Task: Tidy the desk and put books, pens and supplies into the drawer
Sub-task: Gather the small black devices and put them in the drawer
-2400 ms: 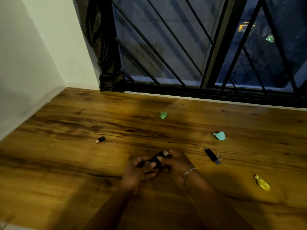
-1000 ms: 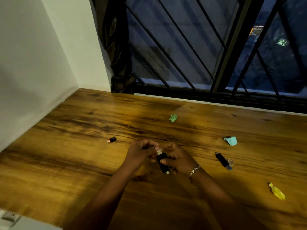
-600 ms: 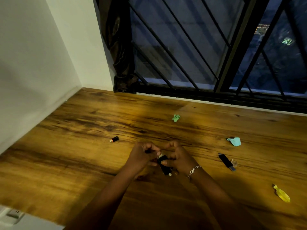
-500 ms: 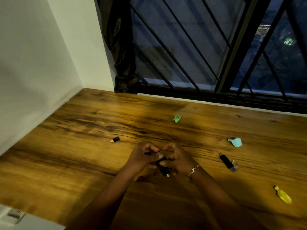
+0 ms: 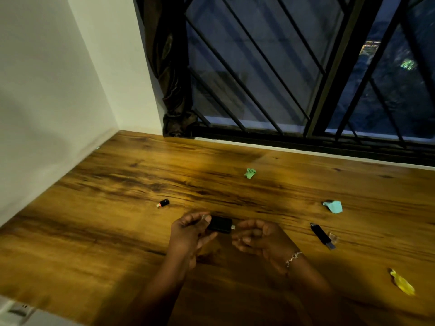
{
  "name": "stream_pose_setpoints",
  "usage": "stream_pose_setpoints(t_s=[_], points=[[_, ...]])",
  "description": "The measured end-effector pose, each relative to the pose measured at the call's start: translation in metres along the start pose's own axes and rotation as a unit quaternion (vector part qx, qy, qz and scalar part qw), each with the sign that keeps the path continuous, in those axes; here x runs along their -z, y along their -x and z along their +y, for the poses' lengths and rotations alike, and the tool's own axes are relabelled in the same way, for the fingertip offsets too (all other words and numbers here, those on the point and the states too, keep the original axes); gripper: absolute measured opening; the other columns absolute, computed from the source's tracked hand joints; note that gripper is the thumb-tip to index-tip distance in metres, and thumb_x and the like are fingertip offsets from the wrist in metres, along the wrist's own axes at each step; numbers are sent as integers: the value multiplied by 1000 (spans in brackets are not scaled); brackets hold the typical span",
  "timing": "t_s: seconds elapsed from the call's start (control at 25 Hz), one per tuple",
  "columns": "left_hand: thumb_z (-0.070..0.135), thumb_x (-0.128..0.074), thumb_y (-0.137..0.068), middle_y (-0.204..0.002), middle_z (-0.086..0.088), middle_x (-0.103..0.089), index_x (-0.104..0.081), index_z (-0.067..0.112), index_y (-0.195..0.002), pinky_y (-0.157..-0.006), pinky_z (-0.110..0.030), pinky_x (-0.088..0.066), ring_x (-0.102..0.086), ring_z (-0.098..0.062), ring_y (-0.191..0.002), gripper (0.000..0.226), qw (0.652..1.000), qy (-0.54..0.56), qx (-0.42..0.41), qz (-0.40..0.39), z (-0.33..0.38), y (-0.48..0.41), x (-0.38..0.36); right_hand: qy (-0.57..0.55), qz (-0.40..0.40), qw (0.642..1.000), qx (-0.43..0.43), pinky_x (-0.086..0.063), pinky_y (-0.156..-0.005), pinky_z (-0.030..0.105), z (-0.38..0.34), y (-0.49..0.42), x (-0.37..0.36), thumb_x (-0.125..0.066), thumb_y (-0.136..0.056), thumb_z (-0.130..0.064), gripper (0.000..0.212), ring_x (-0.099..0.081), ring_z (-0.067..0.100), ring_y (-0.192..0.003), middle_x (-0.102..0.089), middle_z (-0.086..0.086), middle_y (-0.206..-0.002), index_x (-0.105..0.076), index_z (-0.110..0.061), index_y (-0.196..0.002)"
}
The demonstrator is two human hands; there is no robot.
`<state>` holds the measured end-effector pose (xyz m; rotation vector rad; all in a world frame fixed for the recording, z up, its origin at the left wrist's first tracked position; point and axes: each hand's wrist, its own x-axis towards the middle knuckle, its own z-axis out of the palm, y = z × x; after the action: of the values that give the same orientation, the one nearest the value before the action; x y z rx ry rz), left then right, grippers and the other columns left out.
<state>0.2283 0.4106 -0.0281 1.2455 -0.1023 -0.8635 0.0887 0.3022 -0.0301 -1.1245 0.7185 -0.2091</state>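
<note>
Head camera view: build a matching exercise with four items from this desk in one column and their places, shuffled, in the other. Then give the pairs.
Things
1. black USB device
2. green scrap
3. yellow scrap
4. small black piece with a red end

Places
A. near right part of the desk
B. held in the left hand
C. lying on the desk, left of the left hand
D. far side, towards the window

Pairs: 1-B, 2-D, 3-A, 4-C
</note>
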Motion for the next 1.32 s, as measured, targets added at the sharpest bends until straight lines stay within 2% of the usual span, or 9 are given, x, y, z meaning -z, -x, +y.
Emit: stream_pose_setpoints(t_s=[0.2, 0.32, 0.4, 0.56, 0.64, 0.8, 0.92, 1.12, 1.32], points=[[-5, -54, -86, -84, -11, -62, -59, 0, -84, -51, -22, -57, -61, -22, -78, 7, 1000, 0, -11, 3, -4, 3, 0, 1, 23, 999, 43, -56, -55, 20, 0, 6, -8, -51, -80, 20, 21, -69, 11, -57, -64, 14, -76, -59, 1, -82], [-4, -54, -87, -85, -12, -62, -59, 1, -83, -51, -21, -57, -62, -23, -79, 8, 1000, -2, -6, 12, -9, 7, -5, -64, 25, 998, 17, -58, -59, 21, 3, 5, -11, -52, -79, 20, 23, -70, 14, -61, -64, 13, -83, -59, 0, -88], [-4, -55, -87, -84, -13, -62, -59, 1, -80, -50, -21, -57, -62, -23, -79, 9, 1000, 4, -2, 15, -13, 11, -9, -94, 47, 994, 18, -58, -58, 20, 5, 4, -14, -54, -81, 16, 18, -69, 13, -59, -63, 13, -86, -58, 0, -88], [-5, -53, -87, -80, -11, -59, -57, 2, -77, -52, -21, -57, -59, -20, -78, 12, 998, 35, -22, 42, -12, 15, -9, -75, 79, 994, 29, -56, -56, 19, 9, 4, -14, -53, -84, 11, 17, -66, 15, -67, -65, 13, -82, -62, -3, -81], [-6, -53, -87, -78, -10, -57, -55, 2, -75, -52, -21, -57, -59, -19, -76, 14, 997, 52, -23, 53, -10, 16, -7, -109, 90, 989, 34, -56, -56, 18, 9, 5, -12, -53, -82, 13, 17, -67, 16, -69, -67, 13, -80, -64, -1, -80], [-7, -52, -86, -78, -12, -57, -54, 1, -74, -53, -21, -57, -58, -21, -75, 15, 995, 72, -7, 63, -12, 20, -9, -200, 140, 968, 64, -55, -52, 17, 6, 2, -15, -55, -79, 16, 13, -69, 11, -59, -70, 8, -72, -62, 4, -78], [-9, -52, -86, -81, -12, -56, -52, 1, -75, -52, -21, -57, -58, -21, -78, 15, 995, 87, -2, 58, -14, 23, -12, -203, 175, 961, 69, -53, -50, 16, 6, 0, -22, -58, -81, 10, 10, -65, 14, -68, -69, 7, -80, -62, 1, -81], [-12, -52, -85, -80, -11, -54, -51, 2, -78, -52, -21, -56, -57, -21, -78, 15, 996, 74, -12, 49, -18, 26, -16, -201, 171, 963, 54, -55, -53, 17, 9, -1, -28, -60, -81, 2, 9, -62, 16, -84, -67, 4, -90, -63, -6, -82], [-13, -52, -84, -79, -12, -54, -53, 1, -79, -53, -22, -57, -58, -22, -74, 14, 996, 69, -22, 43, -22, 25, -16, -240, 148, 959, 28, -56, -52, 19, 7, -1, -28, -57, -83, 3, 8, -62, 19, -79, -66, 8, -87, -61, -4, -84]])
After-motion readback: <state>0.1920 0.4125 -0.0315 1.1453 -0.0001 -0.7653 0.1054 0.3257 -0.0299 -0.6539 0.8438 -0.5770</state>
